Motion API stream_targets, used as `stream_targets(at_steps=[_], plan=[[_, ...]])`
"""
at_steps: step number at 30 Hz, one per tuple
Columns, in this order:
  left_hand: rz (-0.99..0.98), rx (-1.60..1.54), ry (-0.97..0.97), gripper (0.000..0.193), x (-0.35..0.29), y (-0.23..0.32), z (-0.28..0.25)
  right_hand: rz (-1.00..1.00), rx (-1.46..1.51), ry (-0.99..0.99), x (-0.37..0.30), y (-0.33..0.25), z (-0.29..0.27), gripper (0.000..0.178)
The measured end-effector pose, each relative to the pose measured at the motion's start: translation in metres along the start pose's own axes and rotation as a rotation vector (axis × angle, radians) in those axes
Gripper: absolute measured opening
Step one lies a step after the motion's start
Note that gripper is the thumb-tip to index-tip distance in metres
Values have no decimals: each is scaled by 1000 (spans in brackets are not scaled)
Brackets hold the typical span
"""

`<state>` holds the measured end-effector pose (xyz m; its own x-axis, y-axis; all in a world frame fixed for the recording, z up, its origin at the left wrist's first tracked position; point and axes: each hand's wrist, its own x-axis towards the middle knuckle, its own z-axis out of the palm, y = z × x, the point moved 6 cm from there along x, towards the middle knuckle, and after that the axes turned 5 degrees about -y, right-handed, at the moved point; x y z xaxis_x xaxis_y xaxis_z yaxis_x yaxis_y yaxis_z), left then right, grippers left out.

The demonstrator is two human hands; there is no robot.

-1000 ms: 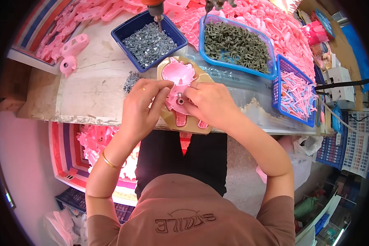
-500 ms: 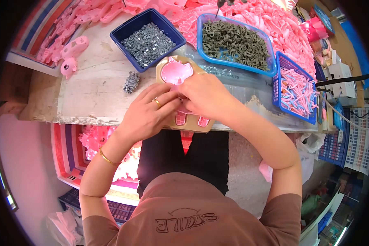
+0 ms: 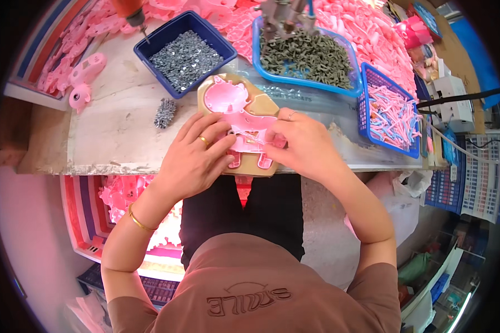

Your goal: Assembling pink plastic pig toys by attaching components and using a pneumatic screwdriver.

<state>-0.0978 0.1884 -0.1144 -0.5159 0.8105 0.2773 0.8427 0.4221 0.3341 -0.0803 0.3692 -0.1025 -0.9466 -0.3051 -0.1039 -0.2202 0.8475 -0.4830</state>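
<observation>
A pink plastic animal-shaped shell half (image 3: 244, 121) lies hollow side up in a tan holder (image 3: 265, 105) at the table's front edge. My left hand (image 3: 197, 152) rests over the shell's left side, fingers stretched out, their tips beside a small dark round part (image 3: 231, 133). At the shell's right end my right hand (image 3: 303, 145) has its thumb and fingers bent together over the cavity. What they pinch, if anything, is hidden. Thin pale strands and small metallic bits show inside the shell between both hands.
Behind the holder stand a dark blue bin of screws (image 3: 186, 58) and a blue tray of grey-green clips (image 3: 308, 61). A blue basket of pink and blue sticks (image 3: 391, 114) is at right. A screw cluster (image 3: 165, 113) lies left. An orange-handled driver (image 3: 133, 14) and metal fixture (image 3: 283, 16) hang above.
My right hand has moved right and lower along the shell, uncovering its middle. The view has shifted, so the driver and metal fixture now show at the top.
</observation>
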Motion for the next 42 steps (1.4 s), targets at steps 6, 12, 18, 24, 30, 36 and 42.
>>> stream_targets(at_steps=[6,12,18,24,30,36,42], plan=[[-18,1,-5,32,2,3,3,-132,-117,320,-6,-5,-10,9],[-23,22,-10,33,2,3,6,-102,-212,341,-8,-1,1,7],[-51,7,-6,33,0,3,3,65,-229,-70,11,4,4,20],[-77,-82,93,25,9,-4,-13,-383,179,714,84,-68,-97,54],[-266,196,190,20,43,-85,-37,-558,335,848,152,-119,-146,88],[-190,283,-31,14,73,-130,-15,-555,313,592,245,-148,-141,82],[-195,407,-178,14,81,-134,-13,-330,325,496,176,-119,-154,59]])
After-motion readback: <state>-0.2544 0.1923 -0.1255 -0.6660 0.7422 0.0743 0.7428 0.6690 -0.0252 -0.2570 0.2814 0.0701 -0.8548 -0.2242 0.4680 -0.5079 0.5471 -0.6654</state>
